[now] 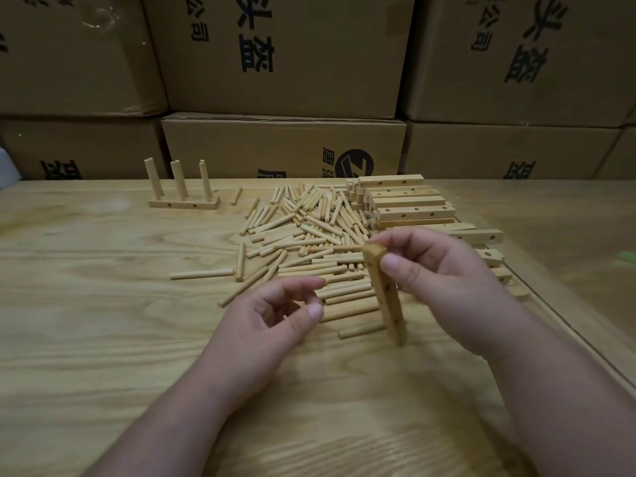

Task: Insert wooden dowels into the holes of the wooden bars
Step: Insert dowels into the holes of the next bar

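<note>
Right hand (444,270) is pinching a wooden bar (385,290) near its top, standing it on end on the surface (103,304), holes facing left. Left hand (275,315) is hovering beside it, fingers loosely curled, holding nothing I can see. Loose dowels (309,232) are lying heaped just behind; spare bars (409,204) stacked at the right. One finished bar with three dowels (184,187) is standing at far left. Judgement: pick one dowel, line it square with a hole, press straight. Cardboard boxes (282,53) behind are closed; contents unseen.
</note>
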`<state>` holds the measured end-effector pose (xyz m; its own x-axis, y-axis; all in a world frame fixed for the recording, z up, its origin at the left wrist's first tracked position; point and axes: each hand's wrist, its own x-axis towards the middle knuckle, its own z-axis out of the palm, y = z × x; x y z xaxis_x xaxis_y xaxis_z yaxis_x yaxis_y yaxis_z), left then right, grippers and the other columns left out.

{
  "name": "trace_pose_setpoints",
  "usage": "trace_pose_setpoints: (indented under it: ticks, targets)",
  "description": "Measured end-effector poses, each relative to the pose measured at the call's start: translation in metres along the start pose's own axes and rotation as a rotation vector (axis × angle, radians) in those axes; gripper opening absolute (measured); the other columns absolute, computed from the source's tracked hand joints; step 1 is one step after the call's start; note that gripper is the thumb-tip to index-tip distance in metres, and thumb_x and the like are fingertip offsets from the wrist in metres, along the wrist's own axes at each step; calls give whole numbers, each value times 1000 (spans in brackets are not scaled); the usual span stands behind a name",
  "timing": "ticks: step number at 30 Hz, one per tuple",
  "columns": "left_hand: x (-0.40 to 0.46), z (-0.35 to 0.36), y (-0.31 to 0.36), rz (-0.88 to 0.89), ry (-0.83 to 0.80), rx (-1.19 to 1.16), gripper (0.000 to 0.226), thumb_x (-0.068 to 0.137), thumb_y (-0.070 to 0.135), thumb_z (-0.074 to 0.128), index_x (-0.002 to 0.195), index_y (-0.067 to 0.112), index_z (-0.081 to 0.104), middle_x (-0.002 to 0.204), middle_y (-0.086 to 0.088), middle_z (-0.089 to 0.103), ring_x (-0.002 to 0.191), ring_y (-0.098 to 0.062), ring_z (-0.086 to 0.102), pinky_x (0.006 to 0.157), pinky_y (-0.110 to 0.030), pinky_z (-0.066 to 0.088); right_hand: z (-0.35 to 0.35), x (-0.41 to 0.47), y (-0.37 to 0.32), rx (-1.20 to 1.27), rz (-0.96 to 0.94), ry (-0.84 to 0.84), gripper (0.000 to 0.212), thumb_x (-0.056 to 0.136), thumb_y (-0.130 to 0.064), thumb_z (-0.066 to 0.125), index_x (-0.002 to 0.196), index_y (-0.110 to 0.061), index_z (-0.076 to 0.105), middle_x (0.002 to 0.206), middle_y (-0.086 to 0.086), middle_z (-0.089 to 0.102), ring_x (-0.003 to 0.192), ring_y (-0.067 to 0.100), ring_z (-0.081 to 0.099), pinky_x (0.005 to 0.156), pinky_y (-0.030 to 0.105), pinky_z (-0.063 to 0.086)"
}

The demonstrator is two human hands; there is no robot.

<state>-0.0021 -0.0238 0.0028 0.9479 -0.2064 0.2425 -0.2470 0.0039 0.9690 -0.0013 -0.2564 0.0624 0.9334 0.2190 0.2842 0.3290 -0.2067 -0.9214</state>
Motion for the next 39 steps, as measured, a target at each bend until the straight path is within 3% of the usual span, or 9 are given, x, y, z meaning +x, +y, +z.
trace_pose_setpoints:
  ticks: [4,11,15,18,22,26,30,35,39]
  targets:
    - [-2,3,4,-8,-17,3,33,79,30,75,111,25,77,102,-2,78,83,-5,69,75,-21,54,14,4,4,334,13,22,26,87,-23,61,111,-17,68,88,0,73,78,13,66,75,37,49]
    - [-2,6,8,-12,-40,-21,28,83,33,74,109,25,75,78,13,75,72,3,66,67,-13,51,39,8,17,538,110,21,31,86,-22,60,115,-10,66,76,2,65,69,13,58,64,30,47]
    - [1,4,6,-82,54,-78,25,74,37,70,93,28,82,80,8,78,71,2,68,63,-11,50,37,7,20,333,128,33,22,95,-27,57,113,-30,68,83,0,70,74,14,64,66,29,51]
    - [3,1,3,-142,132,-152,25,73,40,71,94,29,80,81,3,76,68,-6,67,59,-18,52,25,3,27,-213,73,61,12,94,-33,64,102,-42,68,92,-15,69,81,3,65,70,18,54]
    - [8,-2,0,-174,211,-317,26,76,31,70,100,19,72,80,-10,66,66,-19,58,60,-32,49,11,3,32,-704,9,-185,4,90,-38,68,91,-42,67,95,-23,57,88,-4,55,69,10,40]
    - [11,-5,0,-193,225,-366,24,97,11,57,118,17,64,89,-9,73,68,-22,61,61,-35,49,2,4,36,-823,101,-310,14,84,-48,71,97,-42,68,97,-23,54,95,-9,50,82,16,43]
    - [10,-5,0,-203,228,-329,28,98,4,50,115,23,64,85,-6,71,66,-19,62,55,-32,51,5,5,38,-858,88,-317,9,87,-47,69,94,-42,68,97,-25,51,102,-10,43,94,21,43]
    - [11,-4,2,-200,196,-337,19,78,28,59,94,29,70,80,-5,68,59,-16,62,51,-31,49,21,4,34,-757,-42,-125,2,94,-43,59,96,-44,59,100,-30,54,98,-11,49,80,14,42]
    - [11,-5,0,-202,204,-298,14,79,40,62,86,30,71,80,-7,71,65,-26,56,63,-36,44,33,2,35,-598,-124,-37,11,94,-46,56,105,-43,56,93,-25,63,87,-2,60,71,20,50]
